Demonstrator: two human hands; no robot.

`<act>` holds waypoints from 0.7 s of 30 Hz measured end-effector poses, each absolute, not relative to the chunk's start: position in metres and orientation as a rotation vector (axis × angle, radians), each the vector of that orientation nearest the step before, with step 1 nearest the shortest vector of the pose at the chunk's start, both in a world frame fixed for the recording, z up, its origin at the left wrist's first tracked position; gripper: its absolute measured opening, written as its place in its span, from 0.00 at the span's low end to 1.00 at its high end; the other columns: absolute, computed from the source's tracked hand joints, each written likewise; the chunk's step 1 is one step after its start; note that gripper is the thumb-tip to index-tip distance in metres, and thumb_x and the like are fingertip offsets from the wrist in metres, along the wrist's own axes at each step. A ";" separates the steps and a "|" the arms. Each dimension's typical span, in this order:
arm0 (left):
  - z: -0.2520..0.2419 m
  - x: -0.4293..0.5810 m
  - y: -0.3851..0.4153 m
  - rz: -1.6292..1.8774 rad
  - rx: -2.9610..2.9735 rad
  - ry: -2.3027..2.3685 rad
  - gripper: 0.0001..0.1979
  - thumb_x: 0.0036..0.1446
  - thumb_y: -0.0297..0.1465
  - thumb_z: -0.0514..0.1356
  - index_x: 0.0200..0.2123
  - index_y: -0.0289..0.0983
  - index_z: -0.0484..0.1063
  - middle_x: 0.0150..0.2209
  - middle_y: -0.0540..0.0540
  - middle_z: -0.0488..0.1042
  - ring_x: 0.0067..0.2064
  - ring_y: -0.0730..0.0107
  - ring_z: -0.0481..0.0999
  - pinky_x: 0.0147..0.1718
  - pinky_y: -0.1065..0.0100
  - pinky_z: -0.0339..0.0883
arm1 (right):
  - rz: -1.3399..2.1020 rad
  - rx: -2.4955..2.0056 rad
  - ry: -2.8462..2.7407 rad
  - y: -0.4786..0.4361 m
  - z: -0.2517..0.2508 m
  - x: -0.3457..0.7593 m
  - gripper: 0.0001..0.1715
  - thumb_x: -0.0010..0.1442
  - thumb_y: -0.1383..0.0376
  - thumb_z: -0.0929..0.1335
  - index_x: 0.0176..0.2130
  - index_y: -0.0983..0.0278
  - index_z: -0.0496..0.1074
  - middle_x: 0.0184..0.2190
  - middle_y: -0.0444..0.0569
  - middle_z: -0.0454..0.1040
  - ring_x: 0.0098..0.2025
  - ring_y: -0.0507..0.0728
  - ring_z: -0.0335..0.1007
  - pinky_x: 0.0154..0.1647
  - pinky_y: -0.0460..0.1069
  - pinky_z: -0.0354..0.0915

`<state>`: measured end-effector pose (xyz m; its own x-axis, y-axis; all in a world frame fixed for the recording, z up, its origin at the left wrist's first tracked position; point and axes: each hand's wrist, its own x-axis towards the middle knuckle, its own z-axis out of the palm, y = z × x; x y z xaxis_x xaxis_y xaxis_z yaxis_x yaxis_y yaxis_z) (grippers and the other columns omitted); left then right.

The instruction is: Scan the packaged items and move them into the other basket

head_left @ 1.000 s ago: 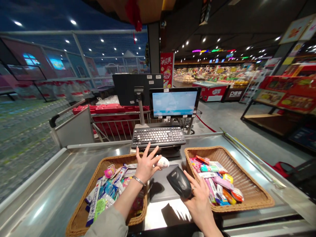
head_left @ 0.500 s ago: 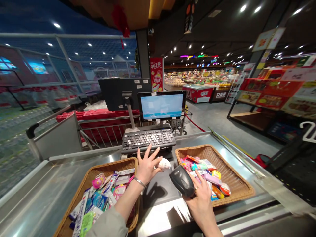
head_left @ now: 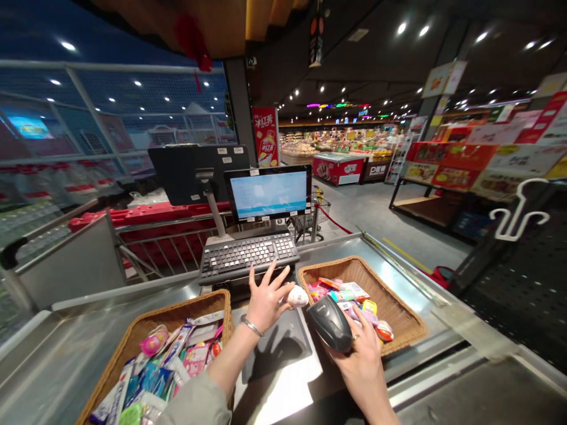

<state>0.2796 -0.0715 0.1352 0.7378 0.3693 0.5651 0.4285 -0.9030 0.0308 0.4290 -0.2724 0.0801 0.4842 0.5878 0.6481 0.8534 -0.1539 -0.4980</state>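
My left hand [head_left: 264, 300] pinches a small white egg-shaped item [head_left: 297, 296] between thumb and forefinger, the other fingers spread, above the dark scan plate [head_left: 277, 345]. My right hand [head_left: 361, 361] grips a black handheld barcode scanner [head_left: 331, 323], its head aimed up at the white item a short way off. A wicker basket [head_left: 146, 330] of small packets sits on my left, and a second wicker basket [head_left: 390, 301] with colourful packets sits on my right.
A keyboard [head_left: 248, 255] and lit monitor [head_left: 268, 193] stand behind the baskets on the steel counter [head_left: 66, 348]. A rail and red baskets [head_left: 150, 215] are beyond. Store shelves [head_left: 478, 165] and a black pegboard with a white hook [head_left: 518, 218] are on the right.
My view has swung to the right, so everything sits further left in the picture. Both hands keep their hold; the white item and the scanner stay close together.
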 end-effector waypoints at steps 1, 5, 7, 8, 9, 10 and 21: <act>0.134 0.283 -0.073 -0.890 -2.836 -0.638 0.21 0.51 0.42 0.68 0.49 0.53 0.74 0.62 0.46 0.68 0.68 0.47 0.55 0.61 0.29 0.23 | -0.366 -1.863 -1.183 -0.274 0.080 0.431 0.30 0.57 0.57 0.70 0.58 0.56 0.67 0.55 0.53 0.72 0.63 0.68 0.58 0.59 0.66 0.56; 0.132 0.298 -0.078 -0.884 -2.838 -0.558 0.20 0.51 0.41 0.68 0.49 0.52 0.74 0.61 0.45 0.68 0.68 0.47 0.55 0.61 0.28 0.23 | -0.363 -1.861 -1.127 -0.282 0.077 0.438 0.31 0.57 0.54 0.70 0.58 0.58 0.67 0.54 0.54 0.73 0.63 0.68 0.58 0.62 0.67 0.53; 0.131 0.306 -0.080 -0.877 -2.849 -0.521 0.20 0.51 0.41 0.68 0.49 0.52 0.74 0.61 0.45 0.69 0.68 0.47 0.56 0.61 0.28 0.24 | -0.387 -1.867 -1.104 -0.286 0.075 0.442 0.31 0.57 0.53 0.69 0.57 0.59 0.67 0.54 0.55 0.73 0.63 0.69 0.59 0.62 0.68 0.52; 0.130 0.309 -0.082 -0.873 -2.856 -0.507 0.20 0.51 0.41 0.68 0.49 0.52 0.74 0.61 0.45 0.69 0.68 0.47 0.55 0.61 0.28 0.24 | -0.397 -1.871 -1.090 -0.288 0.074 0.444 0.30 0.57 0.52 0.69 0.57 0.59 0.67 0.54 0.55 0.72 0.63 0.69 0.59 0.62 0.68 0.52; 0.130 0.313 -0.082 -0.873 -2.864 -0.497 0.20 0.51 0.40 0.68 0.49 0.52 0.74 0.61 0.44 0.69 0.68 0.46 0.55 0.61 0.28 0.23 | -0.404 -1.874 -1.075 -0.289 0.074 0.446 0.30 0.58 0.52 0.69 0.56 0.60 0.68 0.55 0.56 0.72 0.63 0.69 0.59 0.62 0.68 0.52; 0.129 0.316 -0.083 -0.875 -2.874 -0.487 0.20 0.51 0.40 0.68 0.49 0.52 0.74 0.61 0.44 0.69 0.68 0.46 0.55 0.61 0.28 0.23 | -0.409 -1.874 -1.056 -0.291 0.073 0.449 0.29 0.57 0.52 0.69 0.56 0.60 0.68 0.55 0.56 0.71 0.63 0.69 0.59 0.62 0.68 0.52; 0.128 0.365 -0.097 -0.913 -2.878 -0.456 0.24 0.60 0.39 0.60 0.59 0.56 0.65 0.64 0.47 0.65 0.69 0.48 0.51 0.62 0.30 0.24 | -0.431 -1.834 -0.860 -0.309 0.069 0.475 0.26 0.58 0.53 0.69 0.51 0.64 0.73 0.52 0.59 0.73 0.62 0.67 0.61 0.61 0.65 0.59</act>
